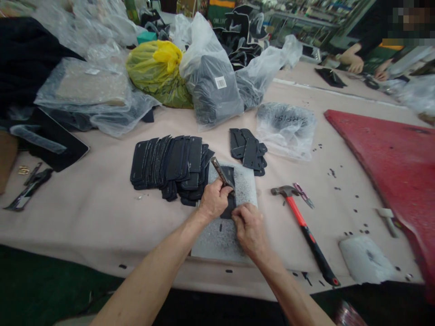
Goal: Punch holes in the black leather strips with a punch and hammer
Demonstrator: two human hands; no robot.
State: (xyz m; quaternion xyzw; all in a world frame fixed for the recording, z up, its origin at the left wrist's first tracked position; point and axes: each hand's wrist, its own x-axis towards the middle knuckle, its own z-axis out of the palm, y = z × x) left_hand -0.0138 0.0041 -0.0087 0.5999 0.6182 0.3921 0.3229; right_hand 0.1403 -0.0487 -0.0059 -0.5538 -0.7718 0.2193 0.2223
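My left hand (215, 199) is closed round a metal hand punch (221, 172), whose shaft leans up and to the left. Its lower end is over a flat black piece (228, 211) that lies on a speckled pale board (245, 181). With fingers curled together, my right hand (250, 225) pinches the piece's lower right edge; the fingertips are partly hidden. Left of the board lies a thick row of stacked black pieces (163, 163), and a smaller pile of black pieces (249, 151) lies just beyond it. A claw hammer (302, 222) with a red and black handle rests to the right.
Small snips (304, 195) lie beside the hammer head. A red sheet (377, 158) covers the right side. Plastic bags (214, 86) and a yellow bag (158, 74) stand at the back. A cutter (29, 190) lies far left. Another person's hand (351, 59) is at the far right.
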